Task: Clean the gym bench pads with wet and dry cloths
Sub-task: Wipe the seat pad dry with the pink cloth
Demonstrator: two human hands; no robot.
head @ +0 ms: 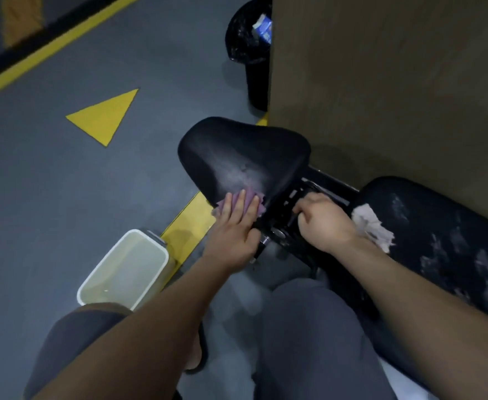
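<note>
While your left grip [234, 226] lies flat on the purple cloth [249, 207], fingers straight and spread, note that the cloth sits at the very bottom edge of the seat pad [242, 151], centre of frame. Nothing is pinched; only downward pressure holds the fabric.

Risk 1: a stroke toward you likely carries the cloth off the pad edge and into the black frame [290, 197] below. Cause: no finger is curled on the fabric.

Risk 2: your right grip [320, 220] is curled round a frame bar in the gap between the two pads, among brackets and an adjuster. If the seat pad tilts under your left-hand pressure, those fingers could be nipped. Whether the adjuster is locked cannot be told from this view.

Risk 3: the pale cloth [372, 223] lies loose on the near end of the back pad [445, 220], right of centre, just beside your right wrist. A wrist movement may drag it onto the floor [63, 183] and dirty it.

Risk 4: the white tub [127, 267] of water stands on the floor at lower left, near your left forearm. A shift of stance could tip it.

Risk 5: hazy smears show on the seat pad and whitish patches on the back pad. By my judgement neither is finished, and a damp film may dry to streaks.
</note>
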